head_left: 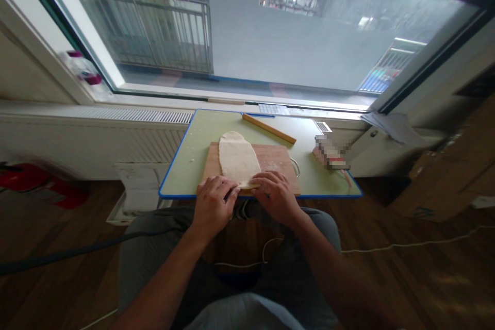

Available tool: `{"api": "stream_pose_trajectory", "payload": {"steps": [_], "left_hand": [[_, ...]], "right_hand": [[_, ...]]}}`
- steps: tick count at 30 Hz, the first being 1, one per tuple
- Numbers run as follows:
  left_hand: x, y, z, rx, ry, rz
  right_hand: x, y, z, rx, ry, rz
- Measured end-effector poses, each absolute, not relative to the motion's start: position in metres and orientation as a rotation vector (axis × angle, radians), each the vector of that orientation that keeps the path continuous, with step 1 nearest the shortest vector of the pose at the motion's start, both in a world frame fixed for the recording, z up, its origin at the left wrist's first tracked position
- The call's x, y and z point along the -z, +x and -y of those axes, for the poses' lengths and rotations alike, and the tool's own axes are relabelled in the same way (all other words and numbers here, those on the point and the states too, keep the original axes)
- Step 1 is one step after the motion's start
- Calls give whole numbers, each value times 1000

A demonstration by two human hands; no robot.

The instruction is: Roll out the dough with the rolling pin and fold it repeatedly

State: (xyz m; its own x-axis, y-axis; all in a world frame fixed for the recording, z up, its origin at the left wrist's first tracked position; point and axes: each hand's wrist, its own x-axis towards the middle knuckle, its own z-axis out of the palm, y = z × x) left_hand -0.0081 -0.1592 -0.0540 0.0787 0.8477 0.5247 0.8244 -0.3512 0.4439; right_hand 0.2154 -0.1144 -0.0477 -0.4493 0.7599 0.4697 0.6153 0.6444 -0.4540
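A flat, long oval sheet of dough [238,154] lies on a wooden cutting board [273,157], its far end reaching past the board's back edge. The near end is folded or rolled into a narrow band. My left hand [215,193] grips the left end of that band between thumb and fingers. On the opposite end, my right hand [275,192] pinches the dough in the same way. Both hands are closed at the board's front edge, with the fingertips partly covering the rolled edge.
A wooden rolling stick [269,129] lies at the back of the green table [181,154] with a blue rim. A metal handle [296,166] juts from the board's right side. A blurred-out package [331,153] sits at the right. A window and radiator [147,136] stand behind.
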Motion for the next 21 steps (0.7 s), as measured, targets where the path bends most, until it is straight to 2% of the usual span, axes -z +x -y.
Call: {"api": "stream_pose_trajectory", "payload": {"steps": [11,21], "left_hand": [[42,-12,165,-1104,2156,-1718],[40,-11,150,-964,2175,-2001]], "right_hand": [[30,212,111,-550,-1059,2195],[39,201,98,-396,-1294,2059]]}}
